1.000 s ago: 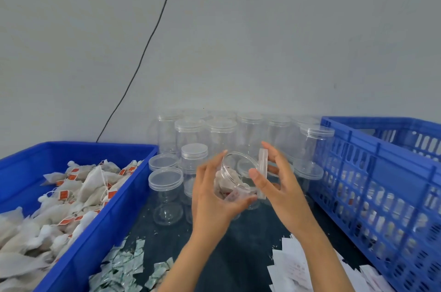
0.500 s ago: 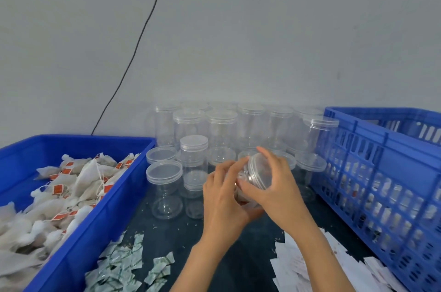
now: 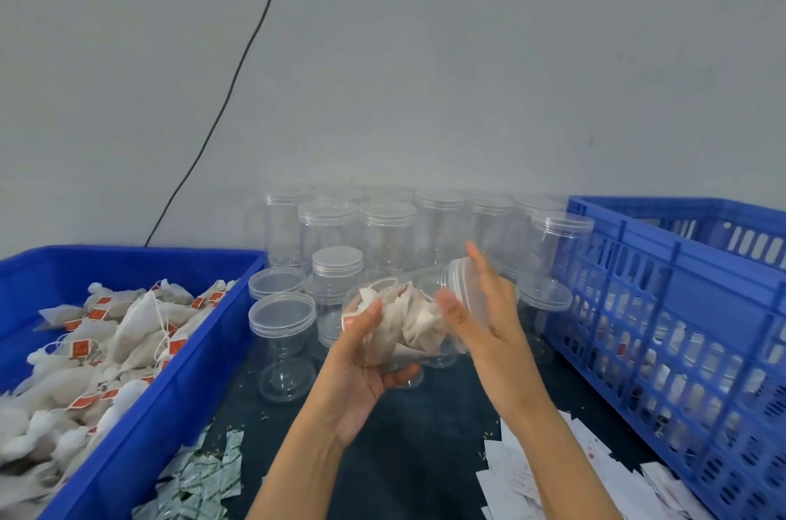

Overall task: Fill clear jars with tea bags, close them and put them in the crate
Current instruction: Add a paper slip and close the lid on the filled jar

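A clear jar [image 3: 408,319] filled with white tea bags lies on its side in the air above the dark table. My left hand [image 3: 361,370] cups it from below, thumb on its base end. The jar's clear lid [image 3: 457,281] sits on the mouth at the right. My right hand [image 3: 485,307] lies flat against that lid, fingers straight and pointing up. The blue slatted crate [image 3: 663,332] stands to the right with filled jars dimly visible inside. A blue bin [image 3: 183,383] of loose tea bags [image 3: 106,341] stands to the left.
Several empty lidded clear jars [image 3: 383,230] stand along the wall behind my hands, with two shorter ones [image 3: 283,315] near the bin. Small green-white sachets [image 3: 200,481] lie at the front left, white paper slips [image 3: 548,477] at the front right. A black cable runs up the wall.
The lid went from beside the jar onto its mouth. The jar has tipped onto its side, and my right hand has opened flat against the lid.
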